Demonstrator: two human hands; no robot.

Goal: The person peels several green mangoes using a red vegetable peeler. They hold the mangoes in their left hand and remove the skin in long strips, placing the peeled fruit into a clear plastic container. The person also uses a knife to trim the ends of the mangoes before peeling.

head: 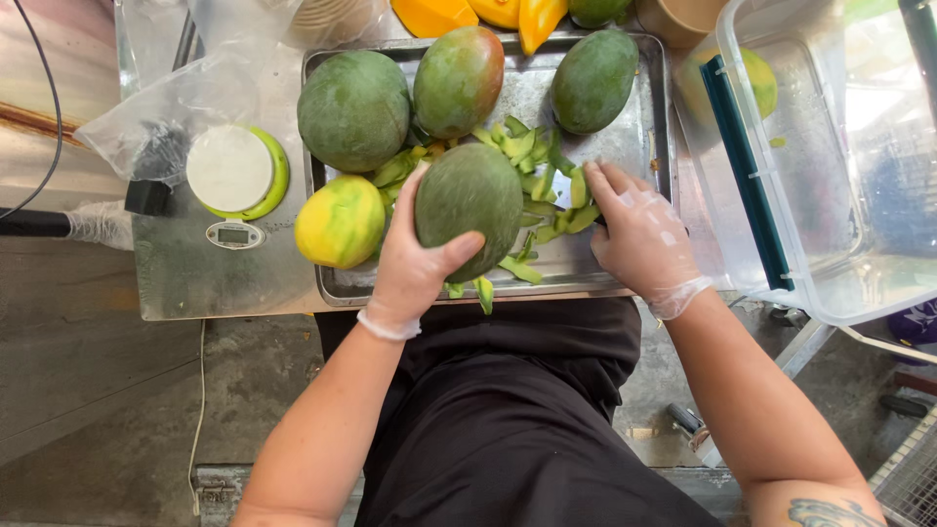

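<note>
Beyond both hands and under everything lies the steel tabletop [195, 283], and to the outer side of the right hand stands a large clear plastic bin [830, 244], open, with a green strip along its near wall. The metal tray [639, 127] sits directly under both hands; its floor is scattered with green peel strips [532, 161], thickest between the two hands. Past the fingertips rest three whole green mangoes, and just to the outer side of the left hand lies a partly peeled mango [340, 222] showing yellow flesh. Farther out on that side is a small kitchen scale [232, 176]. The left hand [415, 259], gloved, is wrapped around a big unpeeled green mango [468, 200], thumb across its near end, holding it upright on the tray. The right hand [639, 239], also gloved, lies curled on the peels; whether it grips a peeler or knife I cannot tell. A good peel here probably wants the fruit held firm and strokes kept clear of the holding fingers.
</note>
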